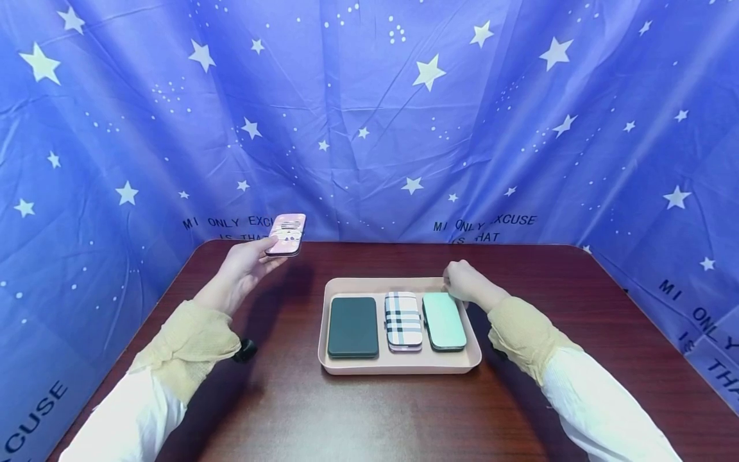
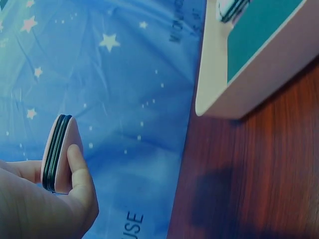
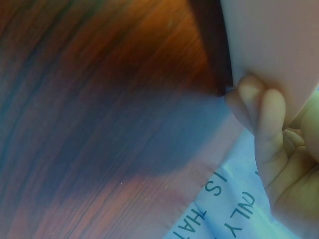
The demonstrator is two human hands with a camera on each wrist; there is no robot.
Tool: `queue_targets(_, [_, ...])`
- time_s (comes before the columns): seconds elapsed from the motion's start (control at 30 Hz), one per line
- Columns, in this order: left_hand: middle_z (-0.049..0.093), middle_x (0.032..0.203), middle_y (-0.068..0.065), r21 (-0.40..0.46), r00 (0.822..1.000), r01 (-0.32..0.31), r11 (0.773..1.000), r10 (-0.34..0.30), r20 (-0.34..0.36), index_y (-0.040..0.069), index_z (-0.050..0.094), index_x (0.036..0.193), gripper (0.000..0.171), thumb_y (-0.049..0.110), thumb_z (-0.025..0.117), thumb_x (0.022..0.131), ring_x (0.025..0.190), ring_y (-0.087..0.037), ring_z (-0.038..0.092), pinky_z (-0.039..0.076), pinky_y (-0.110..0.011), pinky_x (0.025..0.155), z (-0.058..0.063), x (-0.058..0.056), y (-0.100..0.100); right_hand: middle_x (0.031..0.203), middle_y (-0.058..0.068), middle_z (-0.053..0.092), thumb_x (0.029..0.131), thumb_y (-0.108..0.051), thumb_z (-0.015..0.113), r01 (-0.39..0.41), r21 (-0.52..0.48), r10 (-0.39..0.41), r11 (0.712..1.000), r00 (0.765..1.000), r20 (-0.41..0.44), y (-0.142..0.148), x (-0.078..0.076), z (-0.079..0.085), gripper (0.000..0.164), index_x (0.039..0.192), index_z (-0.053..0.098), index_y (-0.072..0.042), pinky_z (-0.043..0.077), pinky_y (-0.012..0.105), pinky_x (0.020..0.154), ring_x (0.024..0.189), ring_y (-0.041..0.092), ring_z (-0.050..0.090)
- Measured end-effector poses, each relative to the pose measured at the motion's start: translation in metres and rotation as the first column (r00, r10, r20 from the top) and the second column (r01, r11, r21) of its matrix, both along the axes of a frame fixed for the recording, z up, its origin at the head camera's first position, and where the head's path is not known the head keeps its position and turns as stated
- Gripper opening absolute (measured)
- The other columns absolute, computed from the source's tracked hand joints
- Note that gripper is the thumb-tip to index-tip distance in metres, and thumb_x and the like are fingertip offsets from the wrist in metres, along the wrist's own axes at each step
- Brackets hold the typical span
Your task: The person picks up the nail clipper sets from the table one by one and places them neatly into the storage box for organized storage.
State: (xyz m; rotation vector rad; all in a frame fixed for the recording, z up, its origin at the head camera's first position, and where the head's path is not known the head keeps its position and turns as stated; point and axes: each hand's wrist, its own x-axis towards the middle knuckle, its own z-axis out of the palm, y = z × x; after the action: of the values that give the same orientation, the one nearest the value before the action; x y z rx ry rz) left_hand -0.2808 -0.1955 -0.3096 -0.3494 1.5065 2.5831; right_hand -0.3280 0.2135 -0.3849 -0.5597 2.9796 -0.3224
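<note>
My left hand (image 1: 242,268) pinches a small pink flat case (image 1: 287,234) with a printed front, raised above the table's far left. In the left wrist view, the case (image 2: 62,154) shows a dark rim between two pink covers, with thumb and fingers on opposite sides. My right hand (image 1: 469,283) grips the far right corner of a beige tray (image 1: 398,370); in the right wrist view, curled fingers (image 3: 271,117) press its outer wall. In the tray lie a dark green case (image 1: 353,327), a plaid case (image 1: 403,319) and a mint green case (image 1: 444,321), side by side.
The tray stands on a dark red-brown wooden table (image 1: 381,417). A blue curtain (image 1: 369,173) with stars and lettering hangs behind the table and along both sides. A small black object (image 1: 246,350) shows at the left cuff.
</note>
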Motion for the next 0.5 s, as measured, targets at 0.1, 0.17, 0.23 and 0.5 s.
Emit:
queue_targets(0.1, [0.066,0.074,-0.003,-0.016,1.0,0.02,1.0,-0.021,-0.015,0.0,0.047,0.103,0.008,-0.001,0.046,0.095,0.072,-0.01,0.064,0.055,-0.025,0.07,0.001,0.005,0.006,0.054,0.004,0.057,0.087,0.0,0.059,-0.001,0.0,0.001,1.0,1.0,0.005,0.0,0.0,0.0,0.023,0.065,0.061,-0.005,0.045,0.022,0.037,0.033,0.008,0.051])
queue_targets(0.17, [0.066,0.075,-0.003,-0.028,0.999,0.032,0.999,-0.032,-0.028,-0.001,0.047,0.105,0.01,-0.001,0.046,0.095,0.073,-0.01,0.064,0.055,-0.025,0.071,0.001,0.009,0.01,0.054,0.004,0.057,0.087,0.0,0.059,0.0,0.0,0.0,1.0,1.0,0.006,0.0,0.0,0.0,0.022,0.066,0.061,-0.005,0.045,0.022,0.037,0.033,0.008,0.051])
queue_targets(0.23, [0.066,0.078,-0.003,-0.039,0.998,0.046,0.998,-0.048,-0.051,-0.003,0.047,0.111,0.015,-0.001,0.046,0.095,0.075,-0.01,0.064,0.055,-0.025,0.073,0.001,0.014,0.014,0.054,0.004,0.057,0.087,0.0,0.059,-0.001,0.002,0.001,1.0,1.0,0.006,-0.001,-0.001,0.0,0.022,0.066,0.061,-0.004,0.045,0.022,0.037,0.034,0.009,0.052])
queue_targets(0.5, [0.067,0.084,-0.001,-0.056,0.986,0.113,0.992,-0.119,-0.119,-0.008,0.04,0.129,0.034,-0.001,0.043,0.096,0.081,-0.01,0.065,0.054,-0.025,0.078,-0.002,0.031,0.03,0.053,0.004,0.055,0.087,-0.001,0.06,0.003,0.005,-0.003,1.0,1.0,0.0,-0.001,0.0,0.0,0.024,0.064,0.058,-0.005,0.046,0.022,0.037,0.035,0.011,0.055])
